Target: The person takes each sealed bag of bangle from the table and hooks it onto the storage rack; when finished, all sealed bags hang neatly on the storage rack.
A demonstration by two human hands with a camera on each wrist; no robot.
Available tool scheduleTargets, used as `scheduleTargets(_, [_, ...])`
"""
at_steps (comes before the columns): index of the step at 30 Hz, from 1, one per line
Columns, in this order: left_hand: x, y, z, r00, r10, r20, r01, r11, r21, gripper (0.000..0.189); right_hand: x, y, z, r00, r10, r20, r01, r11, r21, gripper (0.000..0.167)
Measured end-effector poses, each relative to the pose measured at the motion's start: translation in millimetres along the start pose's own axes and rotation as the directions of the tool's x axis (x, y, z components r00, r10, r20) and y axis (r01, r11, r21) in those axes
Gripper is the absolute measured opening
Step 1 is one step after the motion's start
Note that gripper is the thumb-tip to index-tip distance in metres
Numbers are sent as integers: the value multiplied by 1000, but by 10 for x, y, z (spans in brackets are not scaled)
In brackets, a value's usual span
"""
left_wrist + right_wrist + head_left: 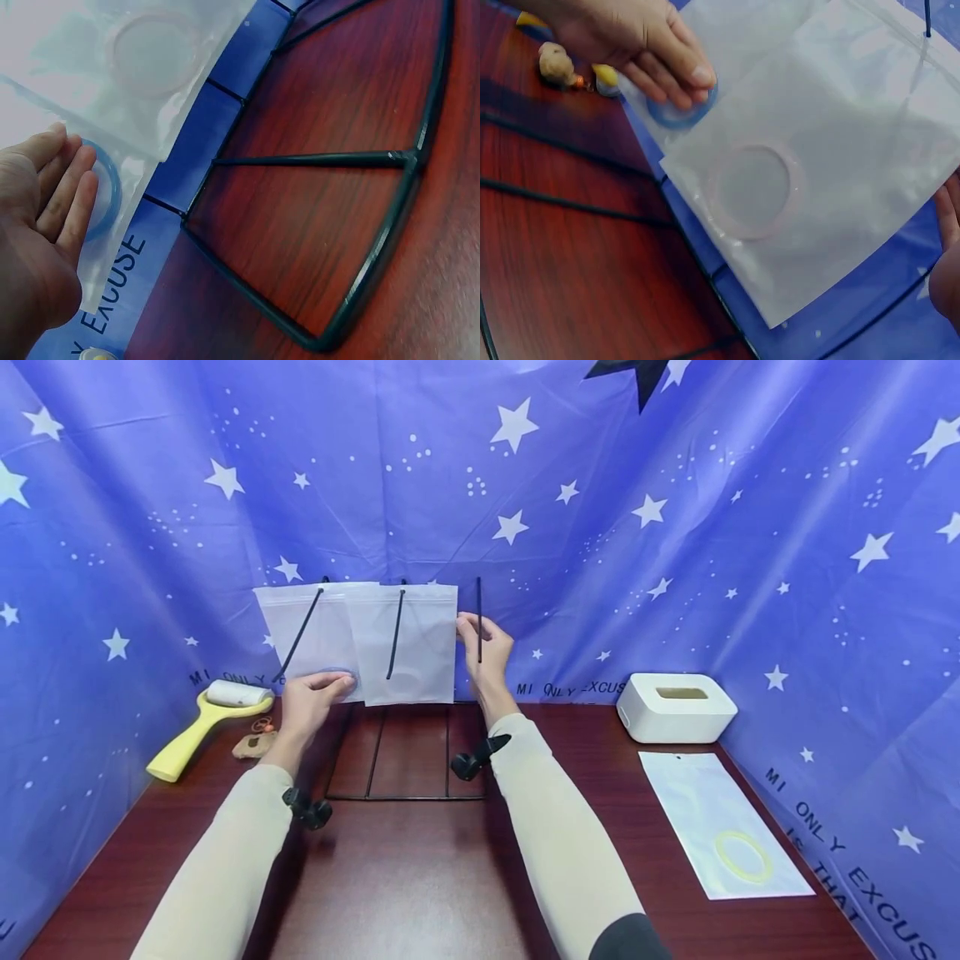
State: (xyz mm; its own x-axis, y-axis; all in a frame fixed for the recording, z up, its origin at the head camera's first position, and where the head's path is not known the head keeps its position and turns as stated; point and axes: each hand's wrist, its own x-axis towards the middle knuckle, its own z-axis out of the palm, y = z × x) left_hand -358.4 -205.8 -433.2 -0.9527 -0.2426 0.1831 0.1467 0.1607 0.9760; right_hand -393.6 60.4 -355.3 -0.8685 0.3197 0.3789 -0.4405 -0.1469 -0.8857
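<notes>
Two translucent white zip bags hang on the black prongs of a wire rack. The left bag has a blue ring in its lower part, partly behind my left hand. The fingers of that hand lie fairly straight against the bag over the ring. The right bag overlaps the left one and shows a pale pink ring low inside. At its right edge, my right hand pinches the bag between thumb and fingers, behind the rightmost prong.
A yellow lint roller and a small tan trinket lie on the left. Toward the right stand a white tissue box and, nearer, a flat white bag with a yellow ring. Starry blue curtain encloses the brown table.
</notes>
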Motion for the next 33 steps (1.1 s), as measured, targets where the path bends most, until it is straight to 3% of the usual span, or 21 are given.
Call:
scheduleTargets(6, [-122, 36, -81, 995, 51, 89, -51, 999, -3, 40, -14, 86, -297, 998, -3, 55, -1, 998, 65, 22])
scheduleTargets(9, [-228, 38, -175, 985, 76, 154, -83, 996, 36, 40, -49, 133, -511, 997, 4, 73, -8, 998, 55, 21])
scheduleTargets(12, [-374, -3, -293, 978, 64, 199, -90, 988, 123, 40, -84, 164, -759, 995, 13, 100, -18, 999, 50, 24])
scheduleTargets(15, [-518, -61, -387, 975, 45, 219, -94, 971, 218, 40, -112, 169, -1027, 993, 14, 118, -21, 998, 65, 28])
scheduleTargets(20, [-681, -142, -470, 965, 54, 255, -147, 920, 364, 37, -149, 152, -1456, 994, 15, 104, -22, 998, 60, 31])
scheduleTargets(26, [-849, -273, -524, 941, 43, 336, -196, 880, 434, 36, -250, 73, -1882, 995, 19, 97, -21, 999, 25, 33])
scheduleTargets(33, [-968, -409, -512, 940, 5, 341, -187, 844, 503, 53, -356, -60, -2303, 995, 41, 86, -40, 999, -11, 36])
